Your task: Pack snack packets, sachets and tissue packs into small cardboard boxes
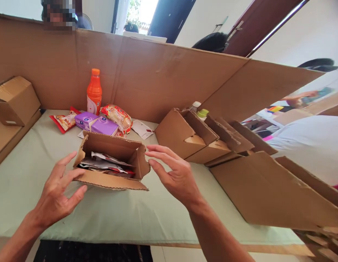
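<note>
In front of me an open cardboard box (114, 181) stands on the pale green cloth, its top flaps raised or folded out. Several flat packets (106, 163), white and red, lie inside it. My left hand (58, 187) is at the box's left end, fingers spread, fingertips beside the near flap. At the right end my right hand (171, 171) has its fingers apart, close to the side flap; whether they touch it I cannot tell. Just behind the box are a purple tissue pack (103, 125), a red snack bag (63, 122) and a clear-and-red food package (118, 117).
An orange bottle (94, 92) stands before the tall cardboard wall (158, 72). A white packet (143, 129) lies to its right. Open cardboard boxes (177, 133) line the right side, with bottle caps showing. Another box (17, 102) sits at left. Other people are beyond the wall and at right.
</note>
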`<state>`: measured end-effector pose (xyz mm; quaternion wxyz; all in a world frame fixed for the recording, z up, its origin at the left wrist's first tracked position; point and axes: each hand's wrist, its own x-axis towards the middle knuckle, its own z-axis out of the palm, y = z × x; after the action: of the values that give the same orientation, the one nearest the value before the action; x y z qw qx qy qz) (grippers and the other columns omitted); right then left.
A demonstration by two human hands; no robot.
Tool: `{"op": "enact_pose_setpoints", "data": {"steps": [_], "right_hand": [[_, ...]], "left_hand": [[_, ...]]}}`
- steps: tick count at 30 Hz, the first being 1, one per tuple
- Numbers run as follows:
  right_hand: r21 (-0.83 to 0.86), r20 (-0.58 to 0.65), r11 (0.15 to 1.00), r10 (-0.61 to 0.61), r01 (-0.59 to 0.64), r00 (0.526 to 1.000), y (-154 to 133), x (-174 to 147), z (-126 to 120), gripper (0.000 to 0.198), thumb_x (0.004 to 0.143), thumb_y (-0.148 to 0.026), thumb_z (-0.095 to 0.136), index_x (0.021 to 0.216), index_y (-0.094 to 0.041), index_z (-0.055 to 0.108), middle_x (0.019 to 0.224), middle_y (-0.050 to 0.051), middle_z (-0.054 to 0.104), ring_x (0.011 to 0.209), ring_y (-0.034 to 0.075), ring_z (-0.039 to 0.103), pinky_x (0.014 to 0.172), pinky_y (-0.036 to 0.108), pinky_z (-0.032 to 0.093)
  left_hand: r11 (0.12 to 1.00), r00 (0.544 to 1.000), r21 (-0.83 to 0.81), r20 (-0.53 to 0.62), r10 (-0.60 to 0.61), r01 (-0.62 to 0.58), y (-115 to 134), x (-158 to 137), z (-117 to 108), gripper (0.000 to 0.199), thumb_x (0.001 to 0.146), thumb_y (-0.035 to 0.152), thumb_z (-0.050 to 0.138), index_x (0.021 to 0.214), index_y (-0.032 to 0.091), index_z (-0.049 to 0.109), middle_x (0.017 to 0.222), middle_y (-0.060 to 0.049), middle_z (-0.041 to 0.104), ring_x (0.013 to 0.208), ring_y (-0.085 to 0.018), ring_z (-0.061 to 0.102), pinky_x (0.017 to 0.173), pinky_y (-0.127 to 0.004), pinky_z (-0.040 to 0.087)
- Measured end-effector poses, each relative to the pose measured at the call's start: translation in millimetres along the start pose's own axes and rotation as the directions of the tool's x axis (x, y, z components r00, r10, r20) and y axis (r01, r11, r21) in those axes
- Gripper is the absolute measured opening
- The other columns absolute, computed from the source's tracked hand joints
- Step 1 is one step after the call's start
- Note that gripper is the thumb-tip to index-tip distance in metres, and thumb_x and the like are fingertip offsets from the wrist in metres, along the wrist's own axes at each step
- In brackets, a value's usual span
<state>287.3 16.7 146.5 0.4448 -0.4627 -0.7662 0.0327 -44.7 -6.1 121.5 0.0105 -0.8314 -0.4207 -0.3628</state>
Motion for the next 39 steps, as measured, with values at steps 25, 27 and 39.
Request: {"op": "enact_pose_setpoints", "data": {"steps": [25,27,39], "right_hand": [[0.238,-0.079,0.971,0.028,-0.008,0.996,41.4,3.2,40.8,0.023,0.1,-0.023,0.056,0.117,-0.028,0.07,0.13,0.008,0.069,0.123,0.024,0.065,0.105,0.044,0.054],[0.169,-0.116,0.985,0.044,-0.024,0.992,40.3,6.0,38.7,0.039,0.099,-0.031,0.058,0.139,-0.029,0.059,0.146,0.011,0.058,0.136,0.028,0.055,0.11,0.051,0.048],[0.18,0.318,0.963,-0.249,0.2,0.915,49.4,-16.5,43.1,0.051,0.102,-0.037,0.053,0.152,-0.031,0.047,0.143,0.008,0.063,0.136,0.028,0.056,0.11,0.049,0.048]], "left_hand": [[0.966,0.966,-0.016,0.005,-0.259,0.259,-19.9,40.1,17.3,0.032,0.097,0.032,0.057,0.127,0.022,0.059,0.123,-0.007,0.069,0.112,-0.023,0.068,0.097,-0.036,0.057],[0.972,0.972,0.014,-0.015,-0.235,0.235,-21.6,43.3,24.1,0.037,0.098,0.03,0.055,0.135,0.021,0.055,0.137,-0.013,0.06,0.127,-0.026,0.06,0.106,-0.042,0.053],[0.958,0.976,-0.222,0.158,-0.149,0.182,-36.1,40.8,37.6,0.03,0.097,0.019,0.051,0.124,0.021,0.065,0.13,-0.011,0.069,0.135,-0.028,0.055,0.113,-0.049,0.047]]}}
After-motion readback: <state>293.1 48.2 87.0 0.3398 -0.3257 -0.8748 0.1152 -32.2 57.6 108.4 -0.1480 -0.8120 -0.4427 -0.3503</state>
